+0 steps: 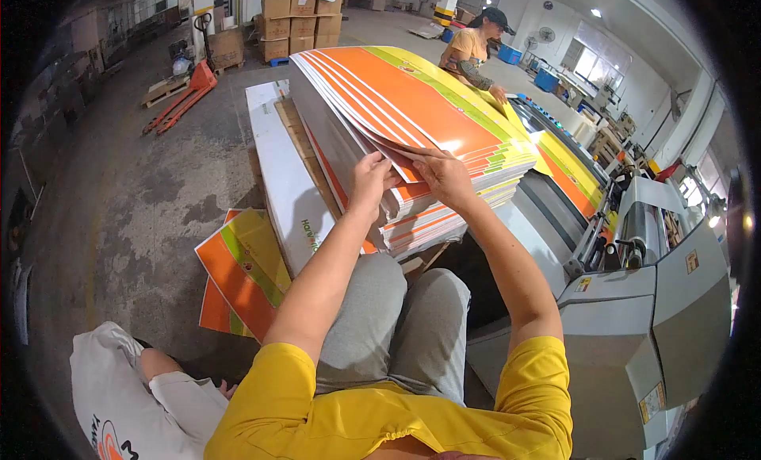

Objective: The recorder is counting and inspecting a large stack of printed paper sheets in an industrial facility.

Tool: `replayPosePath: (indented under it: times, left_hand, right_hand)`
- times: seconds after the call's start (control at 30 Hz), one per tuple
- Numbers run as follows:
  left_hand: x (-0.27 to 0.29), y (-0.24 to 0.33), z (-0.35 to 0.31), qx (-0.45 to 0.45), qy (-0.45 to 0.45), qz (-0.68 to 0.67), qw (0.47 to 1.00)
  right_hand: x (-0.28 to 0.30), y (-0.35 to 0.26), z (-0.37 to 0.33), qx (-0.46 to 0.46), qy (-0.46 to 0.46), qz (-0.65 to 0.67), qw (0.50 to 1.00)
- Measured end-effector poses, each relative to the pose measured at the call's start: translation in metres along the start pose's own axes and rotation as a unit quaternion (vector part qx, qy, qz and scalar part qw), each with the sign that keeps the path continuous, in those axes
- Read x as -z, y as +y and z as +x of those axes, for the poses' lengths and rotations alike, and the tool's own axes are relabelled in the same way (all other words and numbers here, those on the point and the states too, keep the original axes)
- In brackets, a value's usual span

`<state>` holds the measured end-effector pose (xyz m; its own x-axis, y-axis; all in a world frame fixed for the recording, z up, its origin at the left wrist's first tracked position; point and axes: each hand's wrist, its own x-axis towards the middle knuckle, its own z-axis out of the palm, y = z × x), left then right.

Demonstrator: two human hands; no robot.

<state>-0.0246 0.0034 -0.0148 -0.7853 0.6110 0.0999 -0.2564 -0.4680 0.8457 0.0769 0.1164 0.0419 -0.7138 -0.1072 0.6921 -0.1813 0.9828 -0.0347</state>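
Observation:
In front of me rises a tall stack of large printed sheets (468, 111), orange with green and yellow bands and white edges. Its top sheets are fanned into steps, and their near corner is bent up. My right hand (444, 177) is closed on that raised corner, thumb and fingers pinching the sheets' edge. Beside it, at the stack's left edge, my left hand (371, 182) is closed on the edge of the sheets too. How many sheets each hand grips is hidden.
A grey machine (602, 317) with rollers stands close on my right. Across the stack, a co-worker (474, 51) in a cap reaches onto a yellow sheet. Loose printed sheets (246, 262) lie at lower left, near a person in white (143, 389). A red pallet jack (186, 95) stands farther off.

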Motion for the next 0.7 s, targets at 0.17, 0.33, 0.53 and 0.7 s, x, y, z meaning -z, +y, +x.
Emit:
replayPosePath:
  times: [0.17,0.33,0.53,0.7]
  left_hand:
    - [0.0,0.004,-0.006,-0.006,0.007,-0.007,1.0]
    - [-0.006,0.006,-0.009,0.002,0.015,-0.002,1.0]
    - [-0.005,0.006,-0.009,-0.01,0.016,-0.002,1.0]
    - [-0.007,0.007,-0.009,0.002,0.02,0.003,1.0]
  right_hand:
    - [0.008,-0.017,0.003,-0.007,-0.014,-0.052,0.999]
    - [0.006,-0.008,-0.001,0.003,-0.013,-0.083,0.996]
    - [0.005,-0.028,0.015,-0.13,-0.083,-0.068,0.986]
    - [-0.001,-0.016,0.021,-0.291,-0.118,0.034,0.949]
